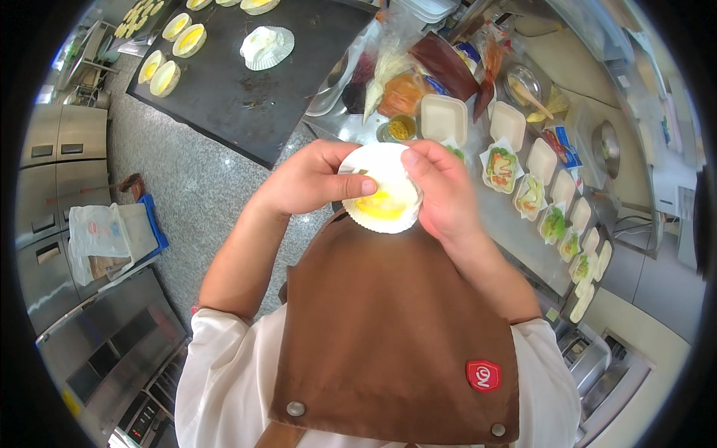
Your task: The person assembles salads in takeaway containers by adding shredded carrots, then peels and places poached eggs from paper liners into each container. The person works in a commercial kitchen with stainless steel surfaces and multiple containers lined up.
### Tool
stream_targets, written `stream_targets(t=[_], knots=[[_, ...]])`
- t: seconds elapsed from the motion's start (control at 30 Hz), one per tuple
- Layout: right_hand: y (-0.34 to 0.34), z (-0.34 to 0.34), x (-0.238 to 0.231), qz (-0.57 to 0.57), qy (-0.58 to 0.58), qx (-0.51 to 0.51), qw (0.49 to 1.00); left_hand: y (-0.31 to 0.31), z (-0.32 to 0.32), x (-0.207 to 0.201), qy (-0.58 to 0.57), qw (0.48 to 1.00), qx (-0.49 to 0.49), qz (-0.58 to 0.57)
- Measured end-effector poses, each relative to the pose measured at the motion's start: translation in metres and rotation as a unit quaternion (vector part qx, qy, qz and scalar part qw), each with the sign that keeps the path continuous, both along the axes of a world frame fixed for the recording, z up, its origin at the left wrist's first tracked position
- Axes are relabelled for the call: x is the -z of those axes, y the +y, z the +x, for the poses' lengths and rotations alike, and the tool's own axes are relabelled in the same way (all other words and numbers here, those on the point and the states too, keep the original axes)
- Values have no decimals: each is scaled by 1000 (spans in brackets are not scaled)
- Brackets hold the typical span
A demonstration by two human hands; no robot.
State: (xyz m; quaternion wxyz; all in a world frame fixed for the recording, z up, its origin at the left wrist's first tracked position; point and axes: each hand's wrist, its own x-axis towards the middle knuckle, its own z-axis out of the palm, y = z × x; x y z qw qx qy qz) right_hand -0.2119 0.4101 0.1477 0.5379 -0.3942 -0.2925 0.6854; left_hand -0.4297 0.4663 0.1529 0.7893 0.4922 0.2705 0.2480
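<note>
A round white paper cup with a fluted rim (381,160) is held up in front of my apron, with something yellow at its bottom. My left hand (308,178) is closed on its left side, the thumb pressing on the inside. On the right side my right hand (450,188) grips the rim between its thumb and fingers, which are mostly hidden behind the cup. On a dark flat surface (216,101) at the far left stand several paper cups with yellow filling (189,40). A pile of white fluted paper cups (267,48) lies near them.
A steel counter (515,231) to the right carries a row of open boxes with lettuce and other food (500,168). Behind the cup are a tub of yellow bits (402,128) and filled plastic bags (403,93). Steel cabinets (63,164) and a white bin (112,235) stand left.
</note>
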Motion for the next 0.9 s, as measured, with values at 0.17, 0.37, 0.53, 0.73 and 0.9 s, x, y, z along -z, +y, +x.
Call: stream_targets(t=[0.17, 0.37, 0.53, 0.73, 0.9], knots=[[12, 10, -16, 8, -70, -43, 997, -2, 0, 5, 5, 998, -68, -5], [13, 15, -29, 17, -176, -111, 978, -5, -3, 5, 22, 997, -62, 31], [12, 11, -23, 42, -179, -86, 979, -10, 5, 4, 15, 992, -124, 0], [7, 5, -14, 2, -140, -14, 990, -15, 11, 11, -27, 992, -118, -33], [6, 2, 0, 19, -83, 33, 996, -20, 24, 21, -73, 981, -147, -99]])
